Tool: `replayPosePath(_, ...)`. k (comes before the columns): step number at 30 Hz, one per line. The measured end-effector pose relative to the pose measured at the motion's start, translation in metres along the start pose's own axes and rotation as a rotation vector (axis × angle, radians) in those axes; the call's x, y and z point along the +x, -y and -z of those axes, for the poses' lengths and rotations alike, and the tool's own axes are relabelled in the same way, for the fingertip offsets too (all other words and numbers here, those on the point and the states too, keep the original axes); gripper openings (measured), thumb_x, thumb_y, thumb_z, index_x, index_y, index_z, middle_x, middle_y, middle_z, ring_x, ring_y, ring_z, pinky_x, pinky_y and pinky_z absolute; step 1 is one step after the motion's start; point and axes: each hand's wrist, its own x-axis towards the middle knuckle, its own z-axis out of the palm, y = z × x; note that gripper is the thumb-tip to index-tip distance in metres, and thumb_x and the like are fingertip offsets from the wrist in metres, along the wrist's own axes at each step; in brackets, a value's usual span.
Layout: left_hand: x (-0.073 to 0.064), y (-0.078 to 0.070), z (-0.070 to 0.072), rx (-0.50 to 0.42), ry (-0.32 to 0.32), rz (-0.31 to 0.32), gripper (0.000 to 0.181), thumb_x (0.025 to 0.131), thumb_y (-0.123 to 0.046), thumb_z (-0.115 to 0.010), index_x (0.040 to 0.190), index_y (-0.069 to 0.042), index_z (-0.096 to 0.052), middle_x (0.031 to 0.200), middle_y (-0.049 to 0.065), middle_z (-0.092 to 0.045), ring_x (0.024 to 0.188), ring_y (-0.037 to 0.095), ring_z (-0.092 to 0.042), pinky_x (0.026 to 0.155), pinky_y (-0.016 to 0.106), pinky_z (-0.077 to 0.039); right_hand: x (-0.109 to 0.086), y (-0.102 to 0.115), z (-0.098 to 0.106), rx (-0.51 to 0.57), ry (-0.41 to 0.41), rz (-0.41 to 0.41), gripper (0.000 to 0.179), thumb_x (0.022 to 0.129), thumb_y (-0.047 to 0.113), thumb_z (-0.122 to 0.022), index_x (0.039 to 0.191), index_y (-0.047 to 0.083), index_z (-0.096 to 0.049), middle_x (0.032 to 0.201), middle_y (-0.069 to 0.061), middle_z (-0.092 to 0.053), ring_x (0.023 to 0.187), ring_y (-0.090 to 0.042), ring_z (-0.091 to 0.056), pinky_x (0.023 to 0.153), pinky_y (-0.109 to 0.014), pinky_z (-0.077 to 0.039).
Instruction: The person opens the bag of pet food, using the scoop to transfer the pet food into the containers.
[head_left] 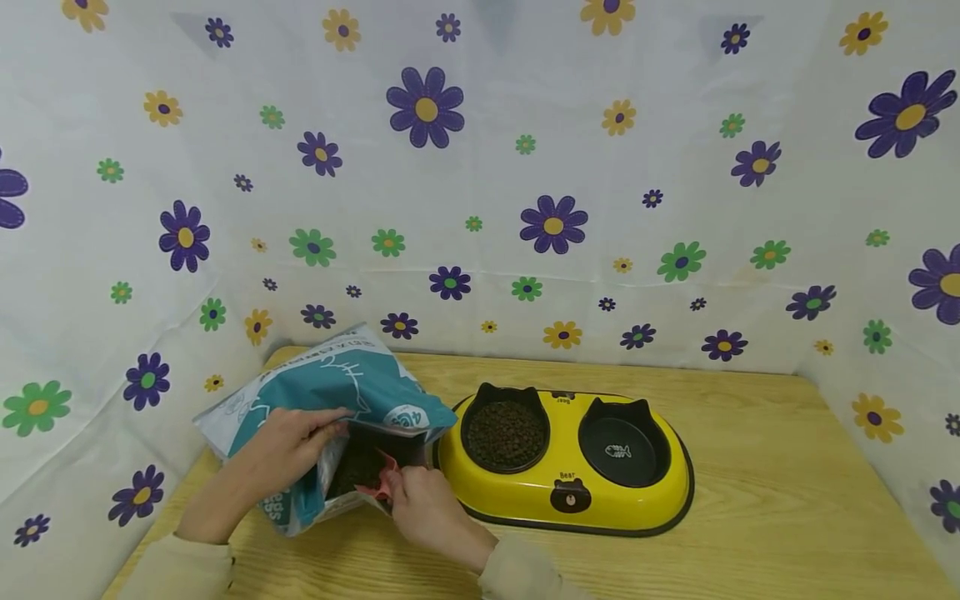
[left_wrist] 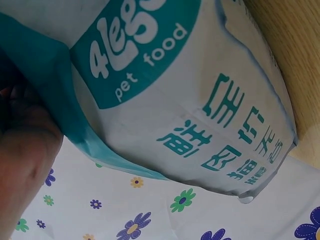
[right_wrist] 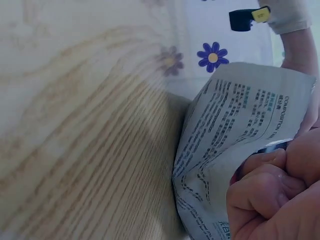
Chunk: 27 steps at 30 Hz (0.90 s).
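A teal and white pet food bag [head_left: 315, 387] lies tilted on the table at the left, its mouth towards me and dark kibble inside. My left hand [head_left: 277, 454] grips the upper edge of that mouth. In the left wrist view the hand [left_wrist: 25, 155] shows beside the bag's printed side [left_wrist: 140, 105], fingers mostly in shadow. My right hand [head_left: 431, 512] holds a pinkish-red scoop [head_left: 384, 479] at the opening, its front part down in the bag. Curled fingers of the right hand [right_wrist: 272, 195] show next to the bag's back panel [right_wrist: 230, 112] in the right wrist view.
Right of the bag stands a yellow double pet bowl [head_left: 637, 510], close to my right hand. Brown kibble [head_left: 506, 435] fills its left bowl; the black right bowl [head_left: 626, 458] shows a fishbone print. Flower-printed cloth [head_left: 480, 183] encloses the wooden table [head_left: 787, 492] at the back and sides.
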Motion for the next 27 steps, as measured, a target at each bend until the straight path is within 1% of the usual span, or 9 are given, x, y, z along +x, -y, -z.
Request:
replayPosePath(4, 0.0, -0.001, 0.0, -0.003, 0.001, 0.0, 0.028, 0.101, -0.005, -0.06, 0.125, -0.001, -0.073, 0.061, -0.013, -0.044, 0.048, -0.003, -0.031, 0.047, 0.02, -0.032, -0.005, -0.002, 0.001, 0.054, 0.007, -0.041, 0.041, 0.11, 0.021, -0.045, 0.07, 0.011, -0.049, 0.059, 0.004, -0.038, 0.048, -0.009, -0.037, 0.045, -0.023, -0.026)
replayPosePath(10, 0.0, -0.001, 0.0, 0.0, 0.007, 0.001, 0.028, 0.102, -0.007, -0.06, 0.126, -0.003, -0.073, 0.06, -0.013, -0.04, 0.047, -0.003, -0.031, 0.048, 0.02, -0.031, -0.014, -0.003, 0.006, 0.186, 0.043, -0.086, 0.039, 0.111, 0.021, -0.043, 0.076, 0.007, -0.054, 0.063, 0.003, -0.04, 0.052, -0.01, -0.036, 0.049, -0.023, -0.027)
replayPosePath(14, -0.001, -0.001, 0.0, -0.006, 0.007, 0.001, 0.028, 0.103, -0.01, -0.06, 0.127, -0.005, -0.073, 0.058, -0.015, -0.038, 0.046, -0.003, -0.03, 0.047, 0.02, -0.031, -0.018, -0.004, 0.009, 0.286, 0.065, -0.112, 0.034, 0.111, 0.021, -0.042, 0.084, 0.006, -0.056, 0.065, 0.002, -0.045, 0.055, -0.011, -0.04, 0.051, -0.024, -0.031)
replayPosePath(18, -0.001, -0.001, -0.001, -0.01, 0.002, -0.003, 0.028, 0.103, -0.011, -0.06, 0.127, -0.005, -0.073, 0.057, -0.015, -0.037, 0.046, -0.003, -0.03, 0.047, 0.02, -0.031, -0.022, -0.006, 0.011, 0.356, 0.069, -0.108, 0.03, 0.112, 0.019, -0.041, 0.09, 0.005, -0.056, 0.062, 0.003, -0.049, 0.052, -0.009, -0.043, 0.05, -0.023, -0.034)
replayPosePath(22, -0.001, -0.001, -0.001, -0.011, 0.0, -0.008, 0.028, 0.102, -0.01, -0.061, 0.127, -0.006, -0.073, 0.057, -0.015, -0.037, 0.046, -0.003, -0.03, 0.047, 0.02, -0.031, -0.026, -0.009, 0.014, 0.313, 0.062, -0.062, 0.029, 0.111, 0.019, -0.043, 0.089, 0.006, -0.056, 0.061, 0.005, -0.05, 0.052, -0.006, -0.044, 0.05, -0.02, -0.033)
replayPosePath(27, -0.001, 0.001, -0.001, -0.006, 0.002, -0.005, 0.027, 0.102, -0.009, -0.06, 0.126, -0.005, -0.073, 0.057, -0.015, -0.037, 0.046, -0.003, -0.03, 0.047, 0.021, -0.032, -0.033, -0.013, 0.02, 0.251, 0.071, -0.009, 0.029, 0.111, 0.019, -0.044, 0.088, 0.006, -0.057, 0.064, 0.007, -0.051, 0.056, -0.002, -0.044, 0.054, -0.017, -0.034)
